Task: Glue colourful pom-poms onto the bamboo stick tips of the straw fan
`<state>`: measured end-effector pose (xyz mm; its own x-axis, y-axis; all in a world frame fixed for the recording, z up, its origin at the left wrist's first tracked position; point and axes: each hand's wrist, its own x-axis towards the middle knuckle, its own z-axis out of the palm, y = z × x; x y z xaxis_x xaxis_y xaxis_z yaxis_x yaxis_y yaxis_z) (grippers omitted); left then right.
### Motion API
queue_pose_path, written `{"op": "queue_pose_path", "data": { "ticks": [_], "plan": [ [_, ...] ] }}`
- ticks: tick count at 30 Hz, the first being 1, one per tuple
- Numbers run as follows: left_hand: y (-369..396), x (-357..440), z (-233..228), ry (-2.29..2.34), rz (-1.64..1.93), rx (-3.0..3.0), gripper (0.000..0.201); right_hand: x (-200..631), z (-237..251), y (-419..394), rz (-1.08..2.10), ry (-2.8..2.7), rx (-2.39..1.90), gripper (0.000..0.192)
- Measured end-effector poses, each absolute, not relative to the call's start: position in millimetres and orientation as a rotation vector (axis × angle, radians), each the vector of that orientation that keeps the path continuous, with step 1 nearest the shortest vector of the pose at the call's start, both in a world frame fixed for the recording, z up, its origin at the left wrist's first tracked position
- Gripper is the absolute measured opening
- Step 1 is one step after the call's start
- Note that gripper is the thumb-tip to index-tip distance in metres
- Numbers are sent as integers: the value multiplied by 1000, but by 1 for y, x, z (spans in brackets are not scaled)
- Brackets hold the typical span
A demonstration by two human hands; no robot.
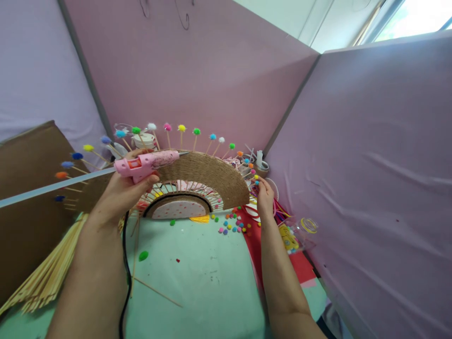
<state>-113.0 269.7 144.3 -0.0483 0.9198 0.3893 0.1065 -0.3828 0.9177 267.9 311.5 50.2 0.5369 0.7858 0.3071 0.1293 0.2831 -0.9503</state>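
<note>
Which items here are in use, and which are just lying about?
In use: left hand gripping pink glue gun; right hand at the fan craft edge.

Lying about: loose pom-poms, stick bundle, red paper.

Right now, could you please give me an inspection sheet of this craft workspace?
Surface: pale green table top, marked with small specks.
Job's things: half-round twine-wrapped fan standing upright, skewers tipped with coloured pompoms radiating from it; pink glue gun, nozzle at the fan's upper edge.
Clutter: loose pompoms by the fan's base, bundle of bamboo skewers at left, single skewer lying on the table, red sheet, jars behind.
Hands: left hand shut on the glue gun; right hand with its fingers at the fan's right end, grip cannot be told.
Cables: black cord hanging from the glue gun.
Surroundings: pink fabric partitions, window upper right.
</note>
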Motion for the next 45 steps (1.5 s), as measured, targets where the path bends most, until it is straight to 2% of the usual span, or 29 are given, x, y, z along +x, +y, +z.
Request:
{"op": "queue_pose_path", "data": {
  "ticks": [10,13,16,18,20,24,30,37,41,45],
  "plan": [
    [270,-112,145,1114,1510,1614,48,281,49,318,733,-729,-1008,32],
    [271,-112,143,1087,1512,1566,50,270,55,308,563,-682,-1059,38],
    [271,-111,142,1055,1536,1563,40,252,62,281,261,-821,-1151,40],
    [271,-110,141,1064,1547,1581,33,244,67,255,112,-979,-1211,36],
    [272,-109,141,1072,1549,1587,35,242,71,227,56,-1162,-1279,29],
    [272,-107,140,1061,1581,1578,41,258,68,185,181,-1541,-1510,22],
    [270,-105,140,1152,1595,1614,32,270,35,166,208,-1861,-1958,19],
    [270,-104,142,1133,1601,1630,26,250,19,171,160,-1911,-2254,16],
    [272,-106,141,1116,1617,1634,28,252,23,172,297,-1846,-2243,15],
    [273,-110,138,1114,1597,1623,30,250,47,164,682,-1547,-1870,2]
  ]
}}
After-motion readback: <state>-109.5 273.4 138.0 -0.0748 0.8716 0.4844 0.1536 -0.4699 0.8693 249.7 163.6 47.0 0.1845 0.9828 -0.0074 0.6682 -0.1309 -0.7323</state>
